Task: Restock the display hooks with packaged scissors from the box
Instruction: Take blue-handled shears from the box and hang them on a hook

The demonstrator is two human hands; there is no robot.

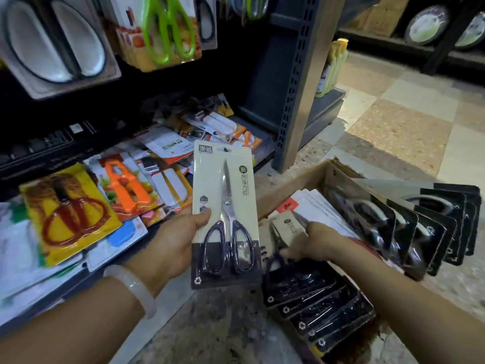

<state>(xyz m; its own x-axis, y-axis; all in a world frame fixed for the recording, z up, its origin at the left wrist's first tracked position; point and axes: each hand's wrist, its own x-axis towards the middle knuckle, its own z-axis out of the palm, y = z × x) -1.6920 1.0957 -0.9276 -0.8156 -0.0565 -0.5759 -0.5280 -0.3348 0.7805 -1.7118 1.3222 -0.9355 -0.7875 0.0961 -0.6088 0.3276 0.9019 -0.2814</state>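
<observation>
While the left hand (173,245) holds one scissors pack (225,214), the right hand (312,244) grips another (blurred).

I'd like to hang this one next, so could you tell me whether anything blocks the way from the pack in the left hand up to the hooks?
Nothing visible does. The left hand holds the pack in open air below the hanging packs; the hooks themselves are out of view.
</observation>
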